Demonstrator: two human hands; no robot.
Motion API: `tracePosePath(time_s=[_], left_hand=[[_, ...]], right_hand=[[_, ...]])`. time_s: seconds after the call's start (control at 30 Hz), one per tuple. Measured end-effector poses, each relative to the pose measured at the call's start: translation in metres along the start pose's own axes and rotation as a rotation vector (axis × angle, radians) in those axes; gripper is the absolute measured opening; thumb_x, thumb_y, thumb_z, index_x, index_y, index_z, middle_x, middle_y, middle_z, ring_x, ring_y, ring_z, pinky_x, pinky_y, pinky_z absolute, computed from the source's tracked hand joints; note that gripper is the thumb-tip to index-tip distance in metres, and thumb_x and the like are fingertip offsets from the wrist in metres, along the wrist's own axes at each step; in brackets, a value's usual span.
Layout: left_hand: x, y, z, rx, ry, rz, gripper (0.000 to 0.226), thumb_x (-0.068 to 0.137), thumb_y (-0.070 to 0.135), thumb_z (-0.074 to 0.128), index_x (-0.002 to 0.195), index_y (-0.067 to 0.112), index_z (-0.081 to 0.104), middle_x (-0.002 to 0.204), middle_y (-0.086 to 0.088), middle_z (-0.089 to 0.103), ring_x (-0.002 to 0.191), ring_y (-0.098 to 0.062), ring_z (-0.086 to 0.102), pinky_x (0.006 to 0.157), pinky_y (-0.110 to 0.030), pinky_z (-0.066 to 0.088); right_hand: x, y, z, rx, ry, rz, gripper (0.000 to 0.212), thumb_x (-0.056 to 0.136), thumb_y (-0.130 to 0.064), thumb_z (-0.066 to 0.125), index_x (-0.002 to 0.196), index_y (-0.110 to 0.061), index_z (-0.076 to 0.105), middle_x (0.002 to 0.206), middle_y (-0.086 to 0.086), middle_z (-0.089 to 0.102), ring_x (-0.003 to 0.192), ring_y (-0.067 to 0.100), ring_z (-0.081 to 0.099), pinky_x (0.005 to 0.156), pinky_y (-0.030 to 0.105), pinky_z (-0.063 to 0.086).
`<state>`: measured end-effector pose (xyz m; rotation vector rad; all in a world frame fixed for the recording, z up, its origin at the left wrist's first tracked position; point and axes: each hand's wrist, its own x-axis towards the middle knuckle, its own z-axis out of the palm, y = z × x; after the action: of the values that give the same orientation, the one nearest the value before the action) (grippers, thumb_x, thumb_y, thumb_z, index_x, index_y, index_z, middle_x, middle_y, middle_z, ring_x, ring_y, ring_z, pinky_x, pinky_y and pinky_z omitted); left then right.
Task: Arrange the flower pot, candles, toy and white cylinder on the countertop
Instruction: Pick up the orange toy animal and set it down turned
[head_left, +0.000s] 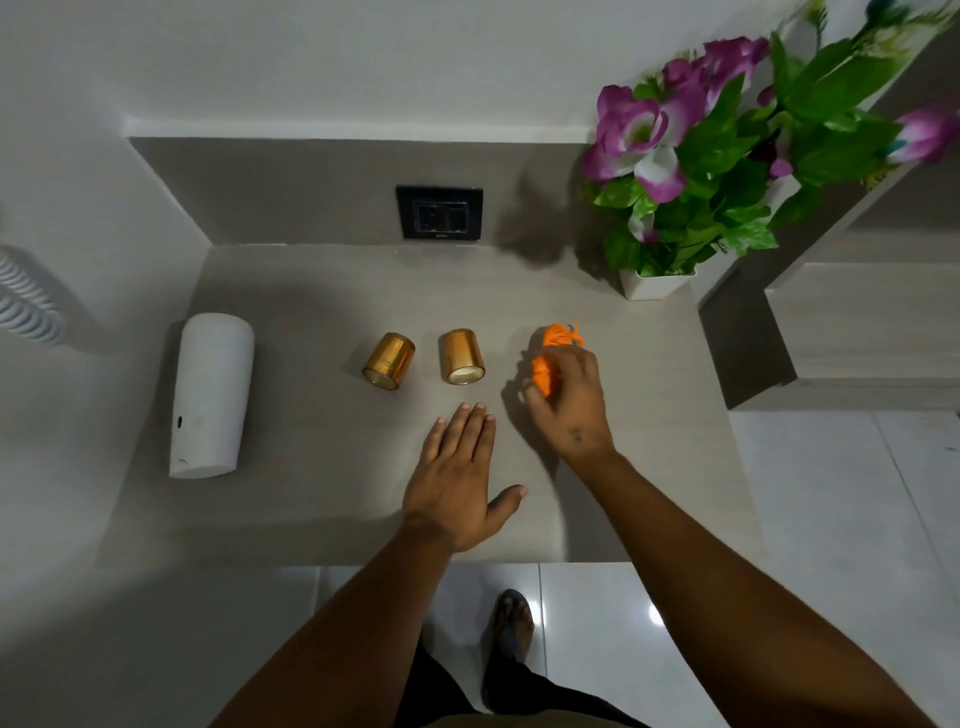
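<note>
An orange yarn toy (551, 353) stands on the grey countertop (311, 467), right of centre, and my right hand (569, 402) is closed around its lower part. Two gold candle holders (388, 360) (462, 356) stand side by side to the left of the toy. A tall white cylinder (210, 395) stands at the counter's left side. The white flower pot (655, 283) with purple flowers and green leaves sits at the back right corner. My left hand (460, 475) lies flat on the counter near the front, fingers apart, holding nothing.
A black wall socket (439, 213) is set in the backsplash behind the candles. A beige cabinet (857, 322) rises to the right of the counter. A white ribbed hose (23, 296) hangs at the far left. Glossy floor tiles and my foot (513, 618) show below.
</note>
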<state>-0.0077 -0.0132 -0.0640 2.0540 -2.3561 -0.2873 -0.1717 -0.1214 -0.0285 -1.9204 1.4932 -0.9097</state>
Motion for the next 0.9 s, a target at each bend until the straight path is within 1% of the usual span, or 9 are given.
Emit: tracePosePath(time_s=[0.07,0.17,0.23,0.33,0.5,0.57,0.67,0.83,0.9], left_hand=[[0.001,-0.001,0.001,-0.012,0.001,-0.001,0.097,0.093,0.08,0.014,0.161,0.011,0.011,0.17,-0.008,0.007,0.157,-0.024,-0.004,0.126,-0.049,0.007],[0.002,-0.001,0.001,-0.01,-0.019,-0.004,0.099,0.091,0.082,0.011,0.161,0.013,0.007,0.17,-0.008,0.003,0.156,-0.024,-0.007,0.126,-0.05,0.006],[0.002,-0.002,0.001,-0.01,-0.03,-0.002,0.098,0.091,0.082,0.01,0.161,0.013,0.006,0.17,-0.008,0.001,0.156,-0.024,-0.009,0.126,-0.05,0.005],[0.002,-0.001,0.001,-0.017,-0.034,0.0,0.098,0.092,0.081,0.013,0.161,0.013,0.006,0.17,-0.008,0.001,0.156,-0.024,-0.009,0.126,-0.05,0.006],[0.004,-0.002,0.001,-0.035,-0.058,-0.003,0.098,0.09,0.083,0.012,0.161,0.016,-0.001,0.17,-0.006,-0.006,0.155,-0.022,-0.014,0.126,-0.05,0.002],[0.004,-0.002,0.001,-0.044,-0.063,-0.002,0.098,0.09,0.083,0.011,0.161,0.017,-0.002,0.17,-0.005,-0.008,0.155,-0.022,-0.016,0.126,-0.049,0.0],[0.004,-0.002,0.0,-0.05,-0.07,-0.007,0.099,0.089,0.084,0.012,0.161,0.017,-0.003,0.17,-0.004,-0.009,0.155,-0.022,-0.016,0.126,-0.049,-0.001],[0.003,-0.001,0.0,-0.082,-0.039,-0.014,0.097,0.091,0.081,0.017,0.161,0.016,0.003,0.17,-0.006,-0.003,0.156,-0.022,-0.012,0.126,-0.05,0.002],[0.002,-0.001,-0.002,-0.084,-0.012,-0.005,0.096,0.092,0.08,0.021,0.161,0.014,0.008,0.17,-0.007,0.003,0.156,-0.023,-0.007,0.126,-0.049,0.005]], right_hand=[[0.004,0.009,-0.001,0.135,0.107,0.043,0.045,0.091,-0.03,0.058,0.13,-0.01,0.051,0.126,0.003,0.042,0.115,0.02,0.05,0.1,0.026,0.041],[0.015,0.019,-0.003,0.146,0.156,0.09,0.049,0.094,-0.033,0.043,0.135,-0.007,0.049,0.126,0.005,0.043,0.11,0.002,0.041,0.096,0.003,0.029],[0.026,0.025,-0.006,0.141,0.167,0.095,0.046,0.096,-0.025,0.041,0.138,-0.007,0.05,0.13,0.011,0.046,0.111,0.0,0.041,0.096,0.0,0.026],[0.041,0.031,-0.008,0.157,0.179,0.131,0.044,0.096,-0.019,0.04,0.136,-0.008,0.055,0.132,0.018,0.048,0.116,0.014,0.047,0.101,0.005,0.028],[0.062,0.036,-0.007,0.103,0.131,0.191,0.044,0.095,-0.027,0.057,0.136,-0.014,0.053,0.136,0.013,0.048,0.118,0.024,0.052,0.102,0.029,0.04],[0.068,0.04,-0.004,0.087,0.125,0.187,0.045,0.092,-0.022,0.061,0.136,-0.013,0.052,0.136,0.013,0.048,0.117,0.025,0.053,0.101,0.03,0.042],[0.073,0.043,-0.001,0.077,0.123,0.19,0.049,0.09,-0.023,0.063,0.137,-0.014,0.051,0.137,0.013,0.047,0.117,0.027,0.053,0.099,0.025,0.039],[0.055,0.042,-0.005,0.062,0.071,0.219,0.07,0.086,-0.041,0.07,0.146,-0.025,0.037,0.152,0.008,0.03,0.131,0.029,0.043,0.107,0.034,0.038],[0.036,0.037,-0.014,0.012,0.116,0.238,0.081,0.081,-0.048,0.072,0.147,-0.02,0.035,0.155,0.01,0.026,0.138,0.032,0.035,0.107,0.037,0.035]])
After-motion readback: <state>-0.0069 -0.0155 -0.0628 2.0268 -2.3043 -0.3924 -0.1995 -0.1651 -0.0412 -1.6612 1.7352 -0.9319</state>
